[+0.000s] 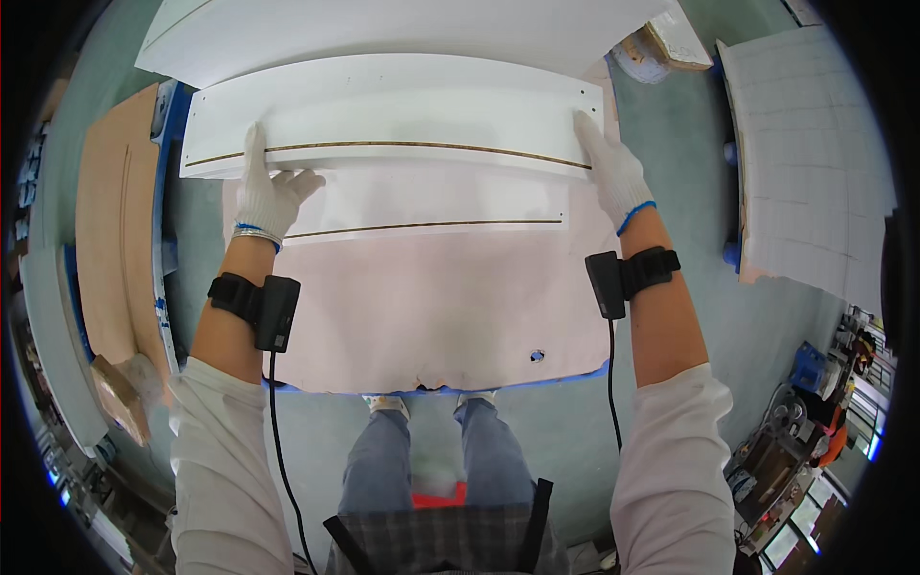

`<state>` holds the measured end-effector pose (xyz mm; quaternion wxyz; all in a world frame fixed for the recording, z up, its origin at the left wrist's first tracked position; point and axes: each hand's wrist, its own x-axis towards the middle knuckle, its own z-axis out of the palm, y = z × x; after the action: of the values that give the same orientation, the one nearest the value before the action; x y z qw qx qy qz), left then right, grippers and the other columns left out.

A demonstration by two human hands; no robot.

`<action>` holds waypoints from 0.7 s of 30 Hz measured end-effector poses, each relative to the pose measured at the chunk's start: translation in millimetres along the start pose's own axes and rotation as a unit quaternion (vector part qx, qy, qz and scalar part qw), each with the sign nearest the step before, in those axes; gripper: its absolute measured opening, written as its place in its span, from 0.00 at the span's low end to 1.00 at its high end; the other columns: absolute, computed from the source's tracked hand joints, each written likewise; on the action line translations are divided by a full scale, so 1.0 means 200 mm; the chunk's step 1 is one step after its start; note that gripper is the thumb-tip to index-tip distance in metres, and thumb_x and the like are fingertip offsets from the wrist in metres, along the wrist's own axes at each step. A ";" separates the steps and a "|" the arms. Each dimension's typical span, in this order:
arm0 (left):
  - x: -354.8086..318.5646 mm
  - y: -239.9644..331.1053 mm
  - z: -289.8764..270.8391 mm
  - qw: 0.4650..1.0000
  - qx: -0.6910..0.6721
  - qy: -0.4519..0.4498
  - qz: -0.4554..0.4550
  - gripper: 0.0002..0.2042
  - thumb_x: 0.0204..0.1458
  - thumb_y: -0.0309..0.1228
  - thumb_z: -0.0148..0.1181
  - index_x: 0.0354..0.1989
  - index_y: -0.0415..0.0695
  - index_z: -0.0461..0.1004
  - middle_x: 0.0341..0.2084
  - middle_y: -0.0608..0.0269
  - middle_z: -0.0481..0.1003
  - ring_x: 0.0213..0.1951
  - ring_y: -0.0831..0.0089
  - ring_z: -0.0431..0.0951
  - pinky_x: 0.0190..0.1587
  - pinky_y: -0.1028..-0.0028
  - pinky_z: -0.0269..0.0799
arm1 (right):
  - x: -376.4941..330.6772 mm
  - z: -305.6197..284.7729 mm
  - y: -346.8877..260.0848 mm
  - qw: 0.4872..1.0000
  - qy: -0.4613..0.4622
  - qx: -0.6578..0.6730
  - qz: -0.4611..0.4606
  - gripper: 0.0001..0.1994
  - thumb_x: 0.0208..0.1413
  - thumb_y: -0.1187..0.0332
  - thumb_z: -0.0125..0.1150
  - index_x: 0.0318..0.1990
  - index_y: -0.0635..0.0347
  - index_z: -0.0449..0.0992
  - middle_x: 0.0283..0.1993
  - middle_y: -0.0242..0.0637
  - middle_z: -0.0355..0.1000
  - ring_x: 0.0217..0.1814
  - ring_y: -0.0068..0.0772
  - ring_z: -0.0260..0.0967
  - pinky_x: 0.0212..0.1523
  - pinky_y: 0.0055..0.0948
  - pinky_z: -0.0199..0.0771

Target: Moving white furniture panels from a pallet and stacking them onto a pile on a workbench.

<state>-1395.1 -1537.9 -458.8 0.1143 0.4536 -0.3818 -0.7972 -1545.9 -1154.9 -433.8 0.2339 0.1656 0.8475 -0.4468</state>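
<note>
White board [383, 110] is being clamped at its L/R ends by L hand [271, 199] & R hand [611, 171], at table's [431, 307] far side. Prob. stiff, lightish, slick; being held by both ends seems best. R fingertips mostly being hidden; far white panel [402, 29] being cut off.

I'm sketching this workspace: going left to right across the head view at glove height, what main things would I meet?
Brown board, left hand, smaller white panel, right hand, pale panel with faint lines.
</note>
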 end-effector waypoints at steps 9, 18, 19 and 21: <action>-0.01 0.02 -0.03 0.998 -0.040 -0.022 0.042 0.36 0.57 0.55 0.60 0.63 0.41 0.61 0.60 0.45 0.65 0.61 0.48 0.69 0.58 0.45 0.73 | -0.27 0.16 0.14 0.986 -0.160 -0.047 -0.025 0.40 0.56 0.34 0.51 0.52 0.70 0.75 0.42 0.44 0.75 0.46 0.36 0.72 0.49 0.34 0.69; -0.16 -0.08 -0.12 0.999 -0.026 -0.041 -0.008 0.32 0.59 0.57 0.56 0.63 0.45 0.64 0.58 0.52 0.69 0.59 0.56 0.72 0.55 0.54 0.78 | -0.28 0.27 0.36 0.957 -0.154 0.230 -0.088 0.37 0.61 0.45 0.56 0.66 0.69 0.63 0.64 0.43 0.67 0.65 0.36 0.65 0.67 0.30 0.61; -0.22 -0.12 -0.16 0.997 -0.036 -0.066 -0.005 0.31 0.60 0.55 0.56 0.64 0.46 0.63 0.58 0.54 0.70 0.59 0.57 0.72 0.56 0.54 0.77 | -0.30 0.25 0.39 0.941 -0.168 0.282 -0.083 0.35 0.62 0.48 0.57 0.66 0.70 0.63 0.65 0.41 0.66 0.66 0.35 0.65 0.67 0.30 0.61; -0.26 -0.14 -0.23 0.995 -0.060 -0.073 0.025 0.30 0.61 0.53 0.56 0.64 0.46 0.63 0.59 0.56 0.69 0.60 0.59 0.71 0.59 0.56 0.74 | -0.43 0.15 0.46 0.925 -0.182 0.329 -0.056 0.30 0.65 0.56 0.56 0.66 0.70 0.63 0.65 0.40 0.65 0.66 0.34 0.65 0.66 0.31 0.63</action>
<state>-1323.7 -1514.3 -458.8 0.1331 0.3770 -0.3514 -0.8466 -1421.3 -1136.2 -464.5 0.2909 0.1011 0.6040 -0.7351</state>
